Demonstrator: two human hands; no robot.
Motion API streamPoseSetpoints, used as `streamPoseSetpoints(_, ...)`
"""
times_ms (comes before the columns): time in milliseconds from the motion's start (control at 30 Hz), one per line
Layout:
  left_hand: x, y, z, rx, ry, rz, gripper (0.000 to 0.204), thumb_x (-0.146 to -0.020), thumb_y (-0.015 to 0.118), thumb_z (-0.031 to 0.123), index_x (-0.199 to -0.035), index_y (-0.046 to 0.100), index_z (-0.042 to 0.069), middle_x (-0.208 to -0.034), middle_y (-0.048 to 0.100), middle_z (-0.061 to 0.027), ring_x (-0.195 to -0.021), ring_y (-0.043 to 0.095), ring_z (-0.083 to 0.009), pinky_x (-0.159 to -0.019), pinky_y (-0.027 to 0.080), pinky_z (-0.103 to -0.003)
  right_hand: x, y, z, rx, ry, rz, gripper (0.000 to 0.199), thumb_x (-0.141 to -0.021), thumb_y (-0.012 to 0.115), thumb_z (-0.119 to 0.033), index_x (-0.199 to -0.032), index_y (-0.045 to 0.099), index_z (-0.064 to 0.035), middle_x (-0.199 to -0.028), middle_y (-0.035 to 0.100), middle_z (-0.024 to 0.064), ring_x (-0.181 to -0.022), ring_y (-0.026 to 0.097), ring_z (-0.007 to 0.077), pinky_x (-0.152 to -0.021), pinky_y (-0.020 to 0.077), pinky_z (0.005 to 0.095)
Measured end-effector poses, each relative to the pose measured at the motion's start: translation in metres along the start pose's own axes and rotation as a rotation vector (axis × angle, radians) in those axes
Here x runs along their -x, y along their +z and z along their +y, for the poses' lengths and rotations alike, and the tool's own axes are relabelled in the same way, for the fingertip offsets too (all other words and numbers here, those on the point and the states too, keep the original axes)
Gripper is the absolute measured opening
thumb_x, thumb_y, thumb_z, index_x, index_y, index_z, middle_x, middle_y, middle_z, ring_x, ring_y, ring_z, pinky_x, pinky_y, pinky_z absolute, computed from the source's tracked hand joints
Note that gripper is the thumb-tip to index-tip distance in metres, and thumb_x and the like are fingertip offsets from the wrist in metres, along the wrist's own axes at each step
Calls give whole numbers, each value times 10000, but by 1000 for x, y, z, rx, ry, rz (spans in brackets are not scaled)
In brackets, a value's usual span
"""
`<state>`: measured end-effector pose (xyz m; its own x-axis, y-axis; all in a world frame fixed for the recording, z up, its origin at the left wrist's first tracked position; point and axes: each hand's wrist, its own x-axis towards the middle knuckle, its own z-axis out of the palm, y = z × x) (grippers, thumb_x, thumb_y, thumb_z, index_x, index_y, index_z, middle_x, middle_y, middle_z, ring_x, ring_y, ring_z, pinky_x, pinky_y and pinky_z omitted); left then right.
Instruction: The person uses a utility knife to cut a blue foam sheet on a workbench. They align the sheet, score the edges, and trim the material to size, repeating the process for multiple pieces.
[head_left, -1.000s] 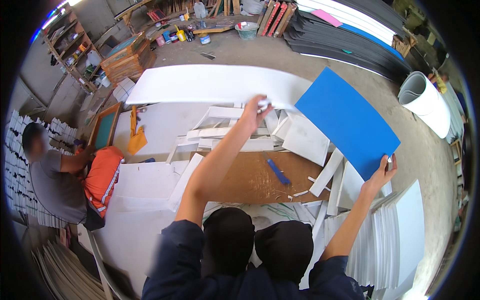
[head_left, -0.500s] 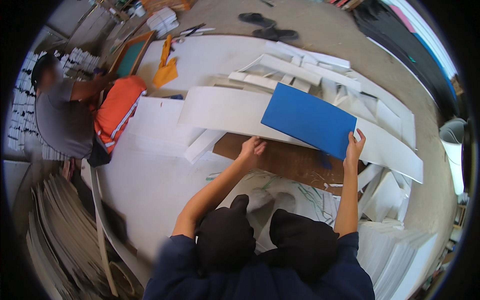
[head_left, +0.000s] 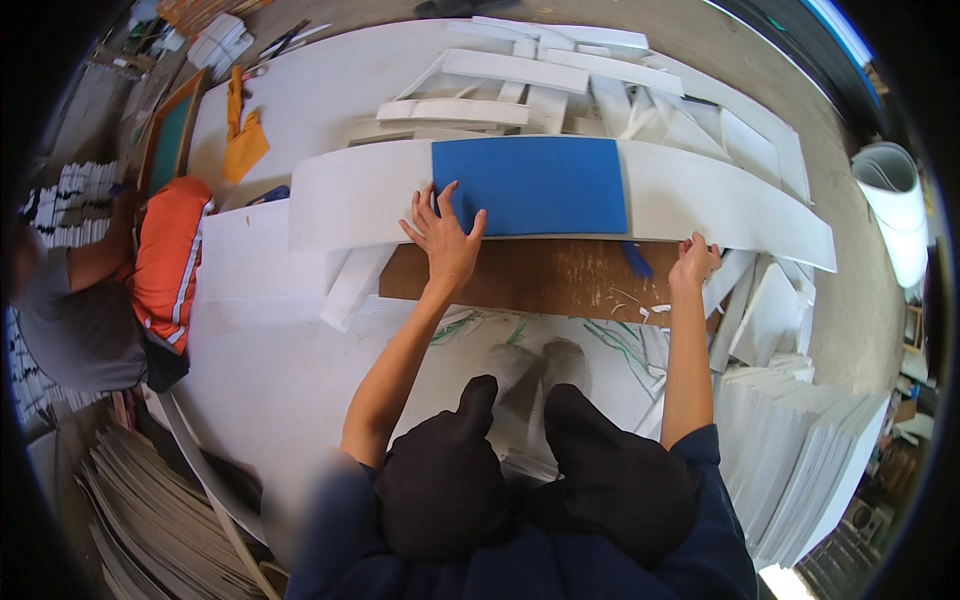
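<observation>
A blue rectangular sheet [head_left: 530,185] lies flat across the middle of a long white sheet [head_left: 715,200], its near edge about level with the white one's. My left hand [head_left: 443,238] is open, fingers spread, with its fingertips on the lower left corner of the blue sheet and the white sheet beside it. Farther right, my right hand [head_left: 693,262] pinches the near edge of the long white sheet, to the right of the blue one. Beneath the white sheet a brown board [head_left: 490,285] shows, with scraps and a small dark blue object [head_left: 636,260] on it.
White offcuts [head_left: 515,70] are heaped beyond the sheets. Stacked white sheets [head_left: 790,450] stand at the right, near a white roll [head_left: 890,200]. At left another person [head_left: 75,310] sits by an orange garment [head_left: 168,265]. A yellow cloth [head_left: 243,148] lies farther off.
The blue sheet, tilted in my right hand before, now lies straight on the white sheet. My right hand has left it for the white edge; my left hand has spread onto its corner.
</observation>
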<state>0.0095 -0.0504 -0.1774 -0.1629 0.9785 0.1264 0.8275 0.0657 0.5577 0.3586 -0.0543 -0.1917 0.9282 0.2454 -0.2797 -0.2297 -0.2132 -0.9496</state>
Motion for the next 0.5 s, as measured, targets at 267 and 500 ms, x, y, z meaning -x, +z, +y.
streamPoseSetpoints(267, 3, 6, -1, 11, 158, -8, 732, -712, 692, 413, -1287, 365, 100, -1358, 202, -255, -1280, 197, -382, -1048, 137, -527, -47, 18, 2, -291, 350, 92, 392, -764, 548, 109, -1125, 403, 65, -1054, 517, 232, -981, 537, 380, -774, 467, 599)
streamPoseSetpoints(500, 4, 26, 57, 255, 456, -170, 743, -705, 711, 381, -1305, 375, 97, -1354, 222, -270, -1218, 272, -418, -1014, 251, -474, -173, -65, -35, -508, 148, -274, 307, -777, 572, 30, -1047, 435, 75, -1095, 475, 199, -1058, 493, 322, -886, 455, 421)
